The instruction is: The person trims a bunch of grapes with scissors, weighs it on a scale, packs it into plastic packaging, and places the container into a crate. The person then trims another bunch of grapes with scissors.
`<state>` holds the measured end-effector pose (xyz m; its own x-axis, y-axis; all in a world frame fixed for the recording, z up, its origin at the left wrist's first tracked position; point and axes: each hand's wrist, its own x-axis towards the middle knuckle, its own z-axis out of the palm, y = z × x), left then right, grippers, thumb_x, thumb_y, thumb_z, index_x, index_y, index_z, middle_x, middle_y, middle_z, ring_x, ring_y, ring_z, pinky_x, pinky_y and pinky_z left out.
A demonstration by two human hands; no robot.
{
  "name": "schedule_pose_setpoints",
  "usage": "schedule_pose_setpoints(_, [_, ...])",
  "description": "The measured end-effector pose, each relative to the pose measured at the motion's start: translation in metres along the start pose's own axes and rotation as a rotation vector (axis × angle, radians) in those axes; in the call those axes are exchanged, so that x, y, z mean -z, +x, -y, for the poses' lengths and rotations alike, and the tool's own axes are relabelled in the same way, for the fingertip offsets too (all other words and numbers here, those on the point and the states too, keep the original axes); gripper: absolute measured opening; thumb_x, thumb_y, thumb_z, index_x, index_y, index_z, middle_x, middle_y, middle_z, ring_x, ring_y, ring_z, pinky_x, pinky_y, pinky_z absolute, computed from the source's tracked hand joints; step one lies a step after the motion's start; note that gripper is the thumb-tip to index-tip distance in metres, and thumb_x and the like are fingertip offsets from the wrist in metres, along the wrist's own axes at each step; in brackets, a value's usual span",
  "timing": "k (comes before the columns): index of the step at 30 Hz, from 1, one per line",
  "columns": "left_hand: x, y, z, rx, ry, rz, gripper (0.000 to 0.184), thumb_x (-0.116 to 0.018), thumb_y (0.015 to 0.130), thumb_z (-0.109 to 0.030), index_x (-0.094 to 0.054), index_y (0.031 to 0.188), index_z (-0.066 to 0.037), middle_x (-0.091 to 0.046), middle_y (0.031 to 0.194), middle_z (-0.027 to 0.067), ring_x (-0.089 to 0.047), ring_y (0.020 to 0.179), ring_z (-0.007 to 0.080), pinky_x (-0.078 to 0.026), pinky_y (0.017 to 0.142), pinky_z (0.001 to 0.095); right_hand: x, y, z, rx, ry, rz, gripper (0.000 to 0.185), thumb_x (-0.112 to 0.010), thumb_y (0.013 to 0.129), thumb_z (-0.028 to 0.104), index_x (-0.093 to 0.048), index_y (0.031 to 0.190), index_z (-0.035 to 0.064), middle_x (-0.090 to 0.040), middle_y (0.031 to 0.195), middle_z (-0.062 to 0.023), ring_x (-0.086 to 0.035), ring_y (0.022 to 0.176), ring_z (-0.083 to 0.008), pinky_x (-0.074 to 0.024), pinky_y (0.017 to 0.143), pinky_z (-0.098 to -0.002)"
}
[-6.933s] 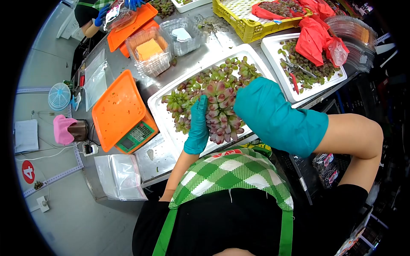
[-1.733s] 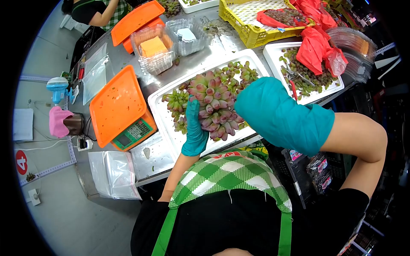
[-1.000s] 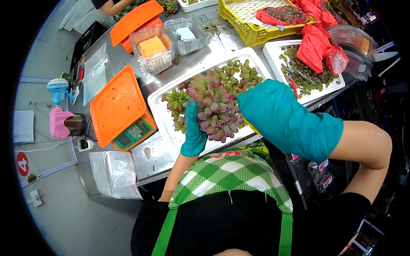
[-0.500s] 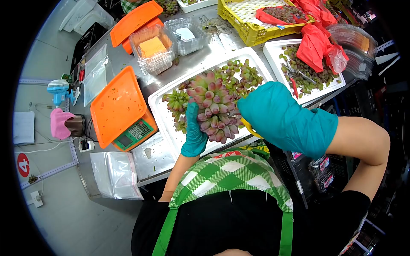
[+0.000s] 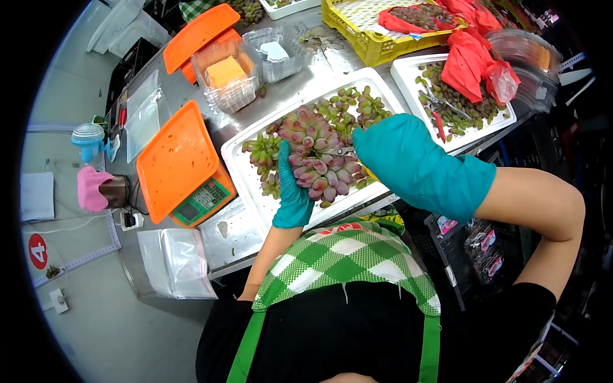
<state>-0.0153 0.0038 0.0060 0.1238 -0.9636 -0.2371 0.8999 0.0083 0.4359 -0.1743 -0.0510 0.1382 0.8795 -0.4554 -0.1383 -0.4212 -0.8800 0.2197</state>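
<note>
My left hand (image 5: 293, 198), in a teal glove, grips the side of a large pink-green succulent cluster (image 5: 319, 172) above the white tray (image 5: 237, 142). My right hand (image 5: 396, 153), gloved in the same colour, is closed around scissors (image 5: 345, 151) with yellow handles. Their metal blades point left into the rosettes, between the upper and lower heads. The fingers of the right hand are mostly hidden behind its back. Smaller green succulents (image 5: 367, 107) lie in the tray behind and beside the cluster.
An orange scale (image 5: 179, 163) stands left of the tray, with clear plastic boxes (image 5: 227, 89) behind it. To the right, another white tray (image 5: 408, 70) holds loose leaves, red-handled pliers (image 5: 439, 127) and a red bag (image 5: 469, 67). A yellow crate (image 5: 377, 51) sits at the back.
The succulent cluster has tilted and turned slightly in my left hand. My right hand has moved a little up and left, and the scissor blades reach further into the rosettes.
</note>
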Motion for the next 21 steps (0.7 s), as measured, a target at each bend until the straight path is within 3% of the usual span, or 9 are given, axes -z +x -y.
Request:
schedule_pose_setpoints(3, [0.002,0.000,0.001,0.035,-0.046,-0.024,0.050,-0.044,0.080,-0.043,-0.040,0.115,-0.007,-0.049,0.109,0.0096,-0.051,0.097,0.0205,-0.042,0.086,0.0324,-0.002,0.000,0.009,-0.103,-0.194,-0.054,0.019,-0.051,0.066,0.008,-0.051,0.083,-0.0005,-0.049,0.061,-0.0078,-0.051,0.057,-0.0219,-0.0380,0.047,-0.0331])
schedule_pose_setpoints(6, [0.000,-0.001,0.001,0.060,-0.072,0.041,0.051,-0.045,0.080,-0.043,-0.039,0.116,-0.006,-0.050,0.107,0.0100,-0.051,0.097,0.0196,-0.042,0.085,0.0321,-0.013,0.002,0.009,-0.088,-0.050,-0.165,0.028,-0.050,0.068,0.008,-0.050,0.093,-0.0030,-0.049,0.063,-0.0074,-0.050,0.059,-0.0210,-0.0382,0.049,-0.0320])
schedule_pose_setpoints(9, [0.000,-0.001,0.004,0.014,-0.009,-0.005,0.052,-0.045,0.080,-0.043,-0.038,0.116,-0.006,-0.049,0.109,0.0101,-0.051,0.097,0.0198,-0.042,0.086,0.0320,-0.022,0.003,0.014,-0.127,-0.177,-0.216,0.033,-0.048,0.070,0.009,-0.048,0.099,-0.0051,-0.048,0.064,-0.0079,-0.049,0.058,-0.0216,-0.0381,0.051,-0.0315])
schedule_pose_setpoints(12, [-0.003,-0.005,0.004,0.060,0.020,0.015,0.054,-0.044,0.081,-0.044,-0.036,0.118,-0.007,-0.047,0.112,0.0100,-0.049,0.099,0.0198,-0.042,0.086,0.0314,-0.027,0.005,0.022,-0.106,-0.226,-0.180,0.034,-0.047,0.071,0.011,-0.047,0.100,-0.0069,-0.048,0.066,-0.0097,-0.048,0.059,-0.0228,-0.0378,0.053,-0.0316])
schedule_pose_setpoints(15, [-0.006,-0.008,0.008,0.052,0.010,-0.039,0.055,-0.044,0.081,-0.045,-0.033,0.120,-0.008,-0.043,0.116,0.0100,-0.046,0.103,0.0197,-0.041,0.087,0.0312,-0.019,0.002,0.026,-0.011,-0.513,-0.053,0.041,-0.043,0.073,0.011,-0.043,0.108,-0.0095,-0.045,0.068,-0.0093,-0.045,0.060,-0.0199,-0.0356,0.053,-0.0299])
schedule_pose_setpoints(19, [0.000,-0.010,0.011,0.034,0.061,-0.146,0.049,-0.046,0.080,-0.044,-0.038,0.115,-0.010,-0.051,0.101,0.0063,-0.053,0.088,0.0137,-0.048,0.074,0.0249,-0.013,0.002,0.033,0.036,-0.748,0.014,0.046,-0.041,0.074,0.011,-0.038,0.114,-0.0110,-0.043,0.070,-0.0083,-0.043,0.060,-0.0178,-0.0341,0.053,-0.0280])
schedule_pose_setpoints(21, [0.017,-0.008,0.009,0.093,-0.021,-0.012,0.044,-0.048,0.080,-0.042,-0.042,0.110,-0.011,-0.053,0.087,0.0017,-0.054,0.074,0.0082,-0.048,0.060,0.0187,-0.016,0.006,0.036,0.029,-0.756,0.032,0.046,-0.042,0.074,0.012,-0.039,0.114,-0.0112,-0.044,0.069,-0.0084,-0.043,0.060,-0.0183,-0.0342,0.052,-0.0281])
